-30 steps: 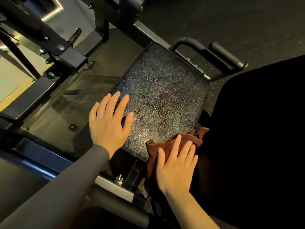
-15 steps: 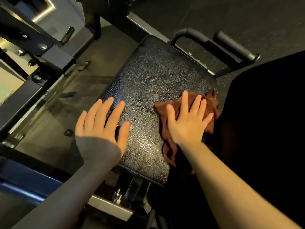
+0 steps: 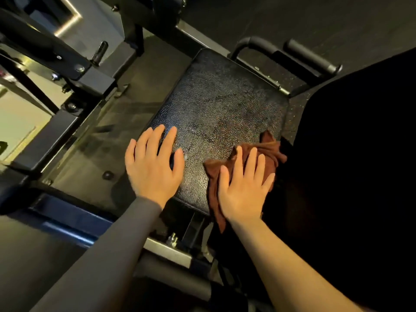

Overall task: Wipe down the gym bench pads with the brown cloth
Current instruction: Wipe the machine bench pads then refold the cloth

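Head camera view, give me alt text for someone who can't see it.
A person's right hand presses a brown cloth flat on the near right corner of a black textured bench pad. The left hand rests open on the pad's left edge. Black metal frame and handles surround it.

One black bench pad [image 3: 216, 118]; one brown cloth [image 3: 267, 152]; two hands, left hand [image 3: 155, 167], right hand [image 3: 245, 188]; two padded handles [image 3: 313, 56]

Black pebble-grained pad [image 3: 216, 113] at frame centre; brown cloth [image 3: 267, 152] at its lower right; grey sleeve [image 3: 108, 251] lower left; black handles [image 3: 310, 56] upper right.
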Available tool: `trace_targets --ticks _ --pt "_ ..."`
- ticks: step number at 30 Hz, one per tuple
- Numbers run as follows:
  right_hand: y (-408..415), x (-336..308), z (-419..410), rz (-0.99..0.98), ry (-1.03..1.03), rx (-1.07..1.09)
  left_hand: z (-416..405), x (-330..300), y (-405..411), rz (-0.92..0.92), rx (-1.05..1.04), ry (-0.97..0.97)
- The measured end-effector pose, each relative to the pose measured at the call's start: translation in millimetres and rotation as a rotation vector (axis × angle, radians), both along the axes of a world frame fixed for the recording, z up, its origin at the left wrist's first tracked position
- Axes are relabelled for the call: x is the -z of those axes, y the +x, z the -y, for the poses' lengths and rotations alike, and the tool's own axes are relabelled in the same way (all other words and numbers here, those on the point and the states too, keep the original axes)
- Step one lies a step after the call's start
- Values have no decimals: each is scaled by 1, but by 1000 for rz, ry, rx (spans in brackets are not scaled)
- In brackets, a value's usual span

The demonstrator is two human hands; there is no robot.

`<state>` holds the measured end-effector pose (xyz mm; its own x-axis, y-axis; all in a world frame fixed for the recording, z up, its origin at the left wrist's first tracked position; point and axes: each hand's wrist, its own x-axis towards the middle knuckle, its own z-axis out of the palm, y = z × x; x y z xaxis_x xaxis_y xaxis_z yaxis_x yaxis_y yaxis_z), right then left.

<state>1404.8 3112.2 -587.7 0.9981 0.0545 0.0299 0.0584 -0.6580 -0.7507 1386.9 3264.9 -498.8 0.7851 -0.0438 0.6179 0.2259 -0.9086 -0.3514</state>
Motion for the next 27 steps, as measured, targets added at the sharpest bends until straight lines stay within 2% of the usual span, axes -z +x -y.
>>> trace_targets --ticks 6,11,16,18,23,27 --pt "-84 10 2 43 -103 -130 4 -1 -2 -1 -16 0" --pt "-75 10 4 57 -110 -143 5 0 -3 21 -6 -45" --pt "-22 4 -1 90 -44 -100 3 1 -3 47 26 -65" --pt "15 -3 -4 46 19 -80 2 3 -2 79 26 -65" --pt "104 -17 -7 -32 25 -16 -2 7 -1 101 72 -46" --pt "123 -17 -12 -30 20 43 -5 11 0 97 71 -21"
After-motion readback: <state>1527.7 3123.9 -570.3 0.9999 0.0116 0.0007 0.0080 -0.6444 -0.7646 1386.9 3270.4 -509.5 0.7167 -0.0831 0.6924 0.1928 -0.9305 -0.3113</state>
